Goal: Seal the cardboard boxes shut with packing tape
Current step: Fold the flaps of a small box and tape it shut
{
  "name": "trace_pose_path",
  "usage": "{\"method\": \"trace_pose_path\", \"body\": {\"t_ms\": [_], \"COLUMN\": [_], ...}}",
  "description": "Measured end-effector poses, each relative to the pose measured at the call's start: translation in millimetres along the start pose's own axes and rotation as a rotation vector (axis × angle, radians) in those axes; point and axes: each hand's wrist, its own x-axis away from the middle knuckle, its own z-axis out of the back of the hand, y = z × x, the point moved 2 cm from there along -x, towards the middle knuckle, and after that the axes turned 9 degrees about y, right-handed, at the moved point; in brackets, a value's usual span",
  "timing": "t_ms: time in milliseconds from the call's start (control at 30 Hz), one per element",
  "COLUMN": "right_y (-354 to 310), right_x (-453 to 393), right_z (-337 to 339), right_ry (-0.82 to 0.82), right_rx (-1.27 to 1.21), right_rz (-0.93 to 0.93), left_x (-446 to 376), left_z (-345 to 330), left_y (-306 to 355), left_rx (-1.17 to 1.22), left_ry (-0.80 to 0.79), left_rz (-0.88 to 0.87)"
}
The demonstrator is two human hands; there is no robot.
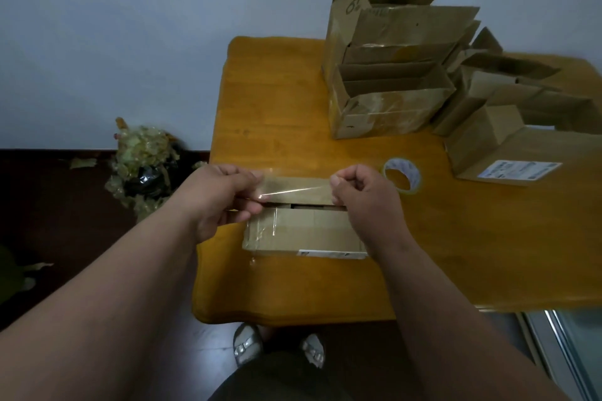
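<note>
Pale blue-grey walls and a dark floor surround an orange-brown wooden counter (456, 238) with rounded corners. Near its front edge lies a small flat brown cardboard box (306, 231), its top flaps nearly closed with a dark gap along the seam and a white label on its front side. Both hands hover just above that seam, set apart, each clamped on one end of a strip of clear packing tape (293, 189) stretched between them. The left hand (224, 198) pinches the strip's left end with thumb and fingers; the right hand (361, 192) grips the right end with curled fingers. Just beyond the right hand, a roll of clear packing tape with a white core (402, 176) lies flat on the counter. Farther back stands a cluster of open brown cardboard boxes (391, 75), flaps up, and at the right another box with a white shipping label (521, 159). On the floor by the wall sits a heap of crumpled used tape (143, 159).
</note>
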Motion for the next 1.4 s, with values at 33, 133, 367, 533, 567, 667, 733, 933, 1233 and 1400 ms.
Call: {"method": "trace_pose_path", "body": {"t_ms": [33, 133, 367, 533, 567, 667, 733, 933, 1233, 1400], "right_y": [4, 17, 37, 51, 54, 65, 71, 75, 73, 76], "right_x": [-2, -6, -13, -6, -4, 0, 5, 13, 14, 16], "right_z": [4, 18, 28, 29, 30, 29, 27, 19, 6, 4], "right_ry": [-0.005, 0.043, -0.111, -0.259, -0.256, -0.241, -0.259, -0.269, -0.148, -0.122], "right_rx": [0.004, -0.057, -0.307, -0.347, -0.390, -0.483, -0.386, -0.136, 0.038, 0.065], "right_rz": [-0.013, -0.096, -0.276, -0.346, -0.382, -0.467, -0.443, -0.324, -0.298, -0.310], "left_x": [1, -1, 7, 4, 3, -3, -6, -8, -14, -16], "left_z": [-3, -8, -40, -53, -54, -57, -57, -50, -62, -68], "left_y": [-1, -8, -15, -17, -16, -16, -17, -13, -14, -16], "left_rx": [-0.026, -0.192, -0.741, -0.808, -0.868, -0.968, -0.845, -0.410, -0.765, -0.824], "left_ry": [-0.006, 0.133, 0.206, 0.077, 0.045, -0.031, -0.059, -0.059, -0.137, -0.135], "left_rz": [-0.008, -0.121, -0.517, -0.455, -0.448, -0.422, -0.346, -0.150, -0.205, -0.245]}}
